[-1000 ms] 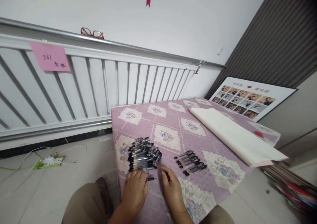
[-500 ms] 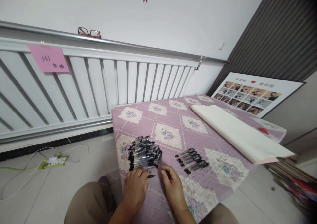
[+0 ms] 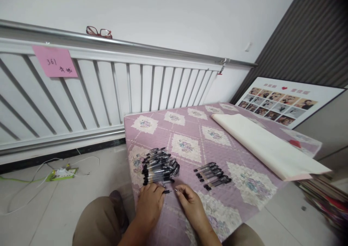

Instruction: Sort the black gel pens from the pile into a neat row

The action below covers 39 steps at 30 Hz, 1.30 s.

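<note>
My left hand (image 3: 150, 199) is closed around a pen (image 3: 166, 192), whose black front end and thin tip stick out to the right past the fingers. Across a small gap, my right hand (image 3: 190, 199) pinches a tiny shiny piece (image 3: 176, 190) between thumb and forefinger; it is too small to name. Just beyond the left hand lies a heaped pile of black and clear pens (image 3: 159, 166). To the right of it, several more pens (image 3: 213, 175) lie side by side in a slanted row. All rest on a purple floral tablecloth (image 3: 187, 124).
A cream sheet (image 3: 252, 144) with a folded edge lies on the table's right side. Behind the table runs a white radiator (image 3: 152, 86), with glasses (image 3: 99, 32) on its pipe. A photo board (image 3: 282, 101) leans at the back right. A power strip (image 3: 62, 174) is on the floor.
The shiny piece now shows at my right fingertips, where it could not be made out before. My left hand still holds the pen in the same place. The view has shifted slightly.
</note>
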### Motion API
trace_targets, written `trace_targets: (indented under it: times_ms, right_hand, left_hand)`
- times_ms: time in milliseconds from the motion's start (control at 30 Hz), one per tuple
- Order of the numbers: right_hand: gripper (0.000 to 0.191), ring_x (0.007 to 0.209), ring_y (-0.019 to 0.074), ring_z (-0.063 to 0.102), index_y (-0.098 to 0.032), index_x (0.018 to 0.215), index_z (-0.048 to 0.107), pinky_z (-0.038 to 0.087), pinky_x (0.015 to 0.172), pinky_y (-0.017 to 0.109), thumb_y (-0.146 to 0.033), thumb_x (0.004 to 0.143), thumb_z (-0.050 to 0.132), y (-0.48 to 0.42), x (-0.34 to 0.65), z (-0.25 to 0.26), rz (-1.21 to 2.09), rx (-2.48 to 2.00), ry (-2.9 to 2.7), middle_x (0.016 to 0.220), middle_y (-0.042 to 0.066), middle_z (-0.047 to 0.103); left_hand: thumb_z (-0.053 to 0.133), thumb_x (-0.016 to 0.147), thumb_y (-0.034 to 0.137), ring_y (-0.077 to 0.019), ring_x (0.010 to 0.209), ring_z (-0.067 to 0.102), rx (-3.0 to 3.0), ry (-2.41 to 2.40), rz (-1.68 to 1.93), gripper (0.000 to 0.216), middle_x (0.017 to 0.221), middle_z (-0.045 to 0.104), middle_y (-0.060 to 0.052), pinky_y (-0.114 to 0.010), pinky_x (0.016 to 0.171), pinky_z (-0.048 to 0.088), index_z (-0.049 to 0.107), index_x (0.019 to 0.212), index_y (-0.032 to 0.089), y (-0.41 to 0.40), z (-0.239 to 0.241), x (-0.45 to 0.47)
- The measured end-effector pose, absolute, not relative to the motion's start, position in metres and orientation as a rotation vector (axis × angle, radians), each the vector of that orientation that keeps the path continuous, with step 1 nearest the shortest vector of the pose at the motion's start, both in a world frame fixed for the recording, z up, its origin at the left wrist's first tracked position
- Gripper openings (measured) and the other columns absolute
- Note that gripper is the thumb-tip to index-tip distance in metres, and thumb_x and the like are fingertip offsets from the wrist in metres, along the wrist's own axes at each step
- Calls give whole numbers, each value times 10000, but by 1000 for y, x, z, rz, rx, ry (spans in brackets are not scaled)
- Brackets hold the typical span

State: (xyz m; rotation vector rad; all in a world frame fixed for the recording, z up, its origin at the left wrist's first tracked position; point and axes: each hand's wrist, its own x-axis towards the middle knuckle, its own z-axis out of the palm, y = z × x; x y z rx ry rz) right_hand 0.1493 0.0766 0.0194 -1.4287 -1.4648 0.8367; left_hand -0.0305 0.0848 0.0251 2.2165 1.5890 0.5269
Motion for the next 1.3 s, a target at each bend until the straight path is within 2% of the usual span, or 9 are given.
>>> trace_targets:
  times_ms: [600,933,1300]
  right_hand:
    - [124,724,159,563,-203,805,640,441,694,251,-275,806,539,77,150,28,950,-1433,-1661,738,1,601]
    - [104,741,152,564,-203,803,643,440,715,249,-252,798,552,77,153,24,982,-1410,-1679,776,5,621]
    - [108,698,154,556,-196,811,651,447,676,254,-265,749,596,77,151,27,981,-1424,-1608,709,-8,599]
  left_hand:
    - [489,912,241,-199,970,501,2326,1506,579,175,984,610,4,-373,871,313,619,1015,294,83,21,-31]
    - [435,939,259,-208,980,495,2338,1480,524,206,992,616,-11,-385,876,316,620,1024,286,83,25,-31]
    - [433,940,262,-200,992,492,2344,1488,466,204,996,612,-2,-381,896,310,614,1030,290,82,27,-31]
